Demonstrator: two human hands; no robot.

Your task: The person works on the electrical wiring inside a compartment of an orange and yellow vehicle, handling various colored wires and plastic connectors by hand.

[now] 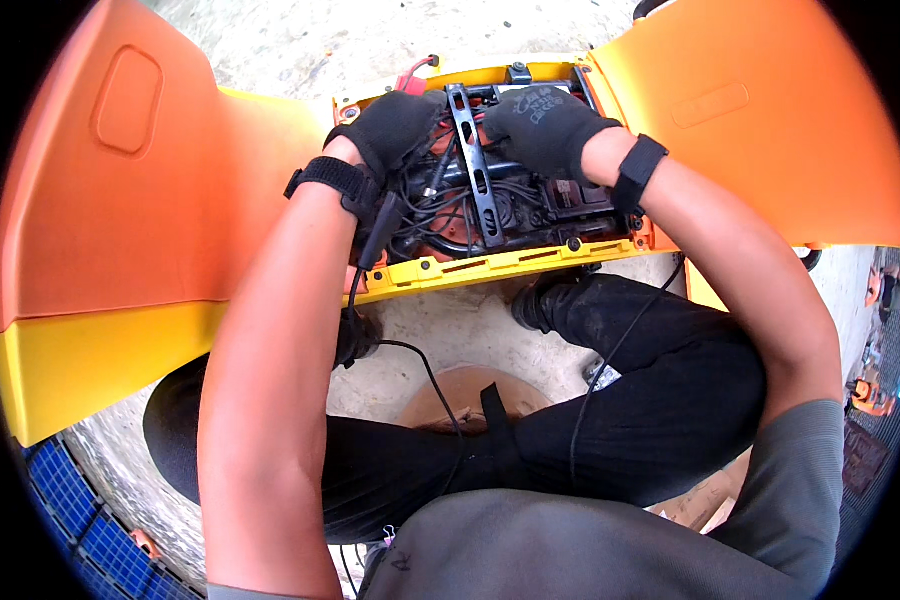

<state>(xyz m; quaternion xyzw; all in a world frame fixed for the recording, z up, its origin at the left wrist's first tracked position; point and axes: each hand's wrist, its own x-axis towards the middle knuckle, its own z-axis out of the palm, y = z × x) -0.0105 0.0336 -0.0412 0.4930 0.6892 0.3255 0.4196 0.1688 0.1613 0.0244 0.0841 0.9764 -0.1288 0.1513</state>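
My left hand (388,128), in a black glove, is curled at the upper left of an open compartment, beside a black metal bracket (478,185); a red connector (410,84) sits just above it. My right hand (540,130), also gloved, is bent inward right of the bracket, fingertips by red and black wires. What either holds is hidden. Tangled black cables (432,205), a dark housing (576,197) and a yellow rim (440,266) with screws show below them. A black plastic piece (380,232) on a cable hangs under my left wrist.
Large orange body panels (100,210) flank the compartment on both sides. My crossed legs are below it, around a round cardboard piece (435,390) on the pale floor (500,350). Loose cables cross my lap. Blue grid pallets (60,480) lie lower left; assorted items (870,400) at far right.
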